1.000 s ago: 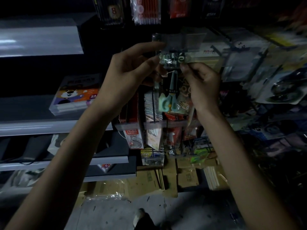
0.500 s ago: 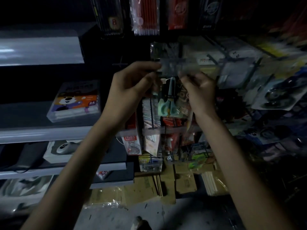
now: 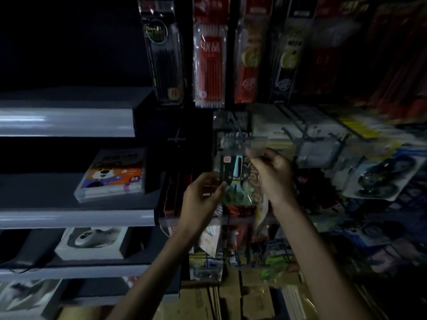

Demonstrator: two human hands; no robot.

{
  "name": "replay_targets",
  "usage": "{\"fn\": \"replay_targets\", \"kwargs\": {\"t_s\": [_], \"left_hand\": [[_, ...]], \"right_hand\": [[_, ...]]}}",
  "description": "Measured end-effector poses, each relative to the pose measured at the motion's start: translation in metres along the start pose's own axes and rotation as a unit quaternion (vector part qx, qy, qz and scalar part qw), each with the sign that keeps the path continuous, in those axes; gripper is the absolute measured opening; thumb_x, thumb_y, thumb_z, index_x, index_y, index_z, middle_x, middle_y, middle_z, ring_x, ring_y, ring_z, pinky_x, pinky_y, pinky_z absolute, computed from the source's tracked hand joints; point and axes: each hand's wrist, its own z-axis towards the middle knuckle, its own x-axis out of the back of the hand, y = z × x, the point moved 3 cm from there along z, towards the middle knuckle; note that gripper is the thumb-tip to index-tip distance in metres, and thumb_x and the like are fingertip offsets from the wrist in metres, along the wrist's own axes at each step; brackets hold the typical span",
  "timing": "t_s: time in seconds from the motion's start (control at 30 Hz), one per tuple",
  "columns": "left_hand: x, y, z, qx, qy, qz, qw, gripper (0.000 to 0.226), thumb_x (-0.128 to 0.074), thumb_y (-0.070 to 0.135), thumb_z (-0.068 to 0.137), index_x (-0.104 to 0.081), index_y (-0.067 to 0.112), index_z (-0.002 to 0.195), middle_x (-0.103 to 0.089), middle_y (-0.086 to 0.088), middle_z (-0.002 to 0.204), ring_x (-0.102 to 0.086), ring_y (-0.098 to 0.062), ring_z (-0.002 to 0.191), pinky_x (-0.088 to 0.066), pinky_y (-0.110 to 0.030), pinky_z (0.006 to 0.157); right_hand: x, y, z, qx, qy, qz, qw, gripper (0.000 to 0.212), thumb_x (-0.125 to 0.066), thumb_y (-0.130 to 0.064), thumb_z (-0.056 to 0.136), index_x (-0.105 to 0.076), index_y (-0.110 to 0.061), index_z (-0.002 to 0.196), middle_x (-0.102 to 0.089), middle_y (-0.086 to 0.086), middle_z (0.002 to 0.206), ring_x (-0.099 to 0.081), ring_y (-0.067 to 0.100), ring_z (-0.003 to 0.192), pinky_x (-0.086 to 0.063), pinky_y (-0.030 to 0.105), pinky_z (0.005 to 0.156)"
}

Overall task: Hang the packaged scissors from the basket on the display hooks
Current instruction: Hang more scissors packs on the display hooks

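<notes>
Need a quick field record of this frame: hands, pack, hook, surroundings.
left hand: grips the scissors pack at its lower left edge
right hand: pinches the pack's top right
pack: upright, top edge up at the display hook; whether it is threaded on, cannot tell
above: hanging pen packs
left shelf: bear-print box lying on it

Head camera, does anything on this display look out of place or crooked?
The bear-print box lies at an angle to its grey shelf edge. Flattened cardboard litters the floor below the hooks. The held scissors pack shows no damage I can see.
</notes>
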Motion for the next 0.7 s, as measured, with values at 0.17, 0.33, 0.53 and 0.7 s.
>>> {"fn": "replay_targets", "kwargs": {"t_s": [0.17,0.33,0.53,0.7], "left_hand": [[-0.001,0.0,0.002,0.002,0.017,-0.019,1.0,0.007,-0.076,0.019,0.096,-0.075,0.023,0.102,-0.079,0.005,0.093,-0.076,-0.014,0.088,-0.06,-0.032,0.072],[0.0,0.0,0.0,-0.006,0.032,-0.04,0.999,0.012,-0.079,0.017,0.093,-0.074,0.021,0.102,-0.078,0.001,0.094,-0.077,-0.018,0.087,-0.063,-0.037,0.074],[0.003,0.002,-0.007,-0.015,0.047,-0.087,0.995,0.015,-0.081,0.014,0.089,-0.071,0.017,0.098,-0.076,-0.003,0.09,-0.075,-0.018,0.082,-0.059,-0.028,0.07],[0.006,-0.002,-0.006,-0.005,0.046,-0.099,0.994,0.013,-0.079,0.01,0.091,-0.073,0.019,0.1,-0.078,-0.004,0.094,-0.077,-0.023,0.087,-0.063,-0.04,0.076]], "right_hand": [[0.006,-0.001,-0.004,0.003,-0.02,-0.027,0.999,0.01,-0.075,-0.027,0.093,-0.074,-0.018,0.099,-0.067,-0.018,0.065,-0.061,-0.001,0.055,-0.046,0.016,0.05],[0.018,0.007,-0.02,0.046,-0.025,-0.117,0.992,0.011,-0.077,-0.021,0.092,-0.073,-0.029,0.098,-0.073,-0.017,0.094,-0.068,-0.011,0.091,-0.05,0.007,0.072],[0.024,0.004,-0.034,0.028,0.03,-0.061,0.997,0.013,-0.076,-0.018,0.092,-0.076,-0.029,0.097,-0.078,-0.011,0.096,-0.072,-0.001,0.095,-0.052,0.01,0.073],[0.037,-0.034,-0.047,0.047,0.052,-0.001,0.998,0.011,-0.068,-0.018,0.098,-0.077,-0.016,0.104,-0.08,-0.004,0.099,-0.073,0.005,0.102,-0.053,0.021,0.085]]}}
